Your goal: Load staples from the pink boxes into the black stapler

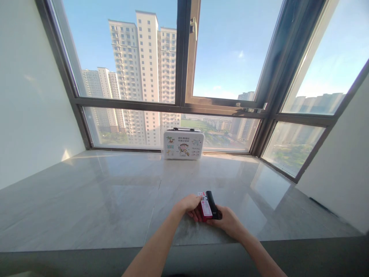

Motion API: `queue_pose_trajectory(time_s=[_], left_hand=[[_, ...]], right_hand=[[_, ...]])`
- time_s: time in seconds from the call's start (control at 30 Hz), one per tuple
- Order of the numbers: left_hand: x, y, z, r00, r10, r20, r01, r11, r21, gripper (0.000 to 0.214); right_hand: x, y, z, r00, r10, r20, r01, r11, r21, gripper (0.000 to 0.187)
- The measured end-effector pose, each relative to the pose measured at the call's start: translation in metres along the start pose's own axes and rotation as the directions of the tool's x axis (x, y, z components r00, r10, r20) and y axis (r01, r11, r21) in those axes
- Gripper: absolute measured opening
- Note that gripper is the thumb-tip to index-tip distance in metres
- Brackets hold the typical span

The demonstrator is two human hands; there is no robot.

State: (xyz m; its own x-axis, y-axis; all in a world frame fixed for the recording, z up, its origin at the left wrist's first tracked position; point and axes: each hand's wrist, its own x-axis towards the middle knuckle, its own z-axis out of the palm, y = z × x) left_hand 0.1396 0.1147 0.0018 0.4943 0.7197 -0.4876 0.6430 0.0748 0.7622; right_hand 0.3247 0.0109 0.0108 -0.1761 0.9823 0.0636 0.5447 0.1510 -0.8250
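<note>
Near the front of the grey sill, my left hand (192, 206) is closed on the left side of a small red and white box (206, 208), its fingers partly hidden beneath and behind it. Pressed against the box's right side is a long black object (211, 204) with a rounded end, which looks like a stapler. My right hand (226, 222) is closed around the lower right of this black object, its fingertips reaching under the box. Whether the two things touch the sill cannot be made out.
A white carry case (183, 145) with cartoon prints and a dark handle stands upright against the window at the back. The grey marble-look sill (109, 204) ends at a front edge just below my hands. Dark window frames (129, 104) and white side walls enclose it.
</note>
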Motion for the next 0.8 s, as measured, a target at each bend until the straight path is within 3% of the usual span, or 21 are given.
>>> queue_pose_trajectory(time_s=[0.1, 0.23, 0.33, 0.43, 0.53, 0.63, 0.73, 0.8], left_hand=[[0.034, 0.040, 0.035, 0.995, -0.010, 0.102, 0.013, 0.999, -0.034, 0.070], [0.060, 0.081, 0.072, 0.994, 0.002, 0.107, 0.006, 0.997, -0.075, 0.065], [0.069, 0.098, 0.090, 0.996, -0.007, 0.093, 0.016, 0.995, -0.100, 0.065], [0.073, 0.104, 0.095, 0.996, -0.037, 0.083, 0.048, 0.991, -0.127, 0.073], [0.067, 0.091, 0.078, 0.998, -0.055, 0.032, 0.059, 0.986, -0.157, 0.082], [0.043, 0.053, 0.039, 0.987, -0.010, -0.160, -0.015, 0.988, -0.156, 0.080], [0.004, -0.001, -0.006, 0.899, 0.093, -0.428, -0.129, 0.990, -0.054, 0.069], [-0.024, -0.037, -0.028, 0.818, 0.165, -0.552, -0.152, 0.986, 0.068, 0.064]], right_hand=[[-0.008, 0.035, -0.045, 0.999, 0.046, 0.000, -0.046, 0.999, 0.004, 0.052], [-0.023, 0.065, -0.095, 0.996, 0.088, 0.024, -0.088, 0.996, 0.009, 0.057], [-0.030, 0.073, -0.114, 0.994, 0.112, -0.003, -0.112, 0.992, -0.050, 0.060], [-0.033, 0.084, -0.122, 0.986, 0.160, -0.042, -0.164, 0.977, -0.138, 0.070], [-0.040, 0.103, -0.130, 0.975, 0.193, -0.112, -0.211, 0.960, -0.185, 0.084], [-0.059, 0.122, -0.143, 0.959, 0.214, -0.187, -0.251, 0.945, -0.210, 0.065], [-0.086, 0.124, -0.146, 0.943, 0.229, -0.243, -0.295, 0.913, -0.282, 0.040], [-0.099, 0.105, -0.129, 0.947, 0.218, -0.236, -0.289, 0.899, -0.330, 0.038]])
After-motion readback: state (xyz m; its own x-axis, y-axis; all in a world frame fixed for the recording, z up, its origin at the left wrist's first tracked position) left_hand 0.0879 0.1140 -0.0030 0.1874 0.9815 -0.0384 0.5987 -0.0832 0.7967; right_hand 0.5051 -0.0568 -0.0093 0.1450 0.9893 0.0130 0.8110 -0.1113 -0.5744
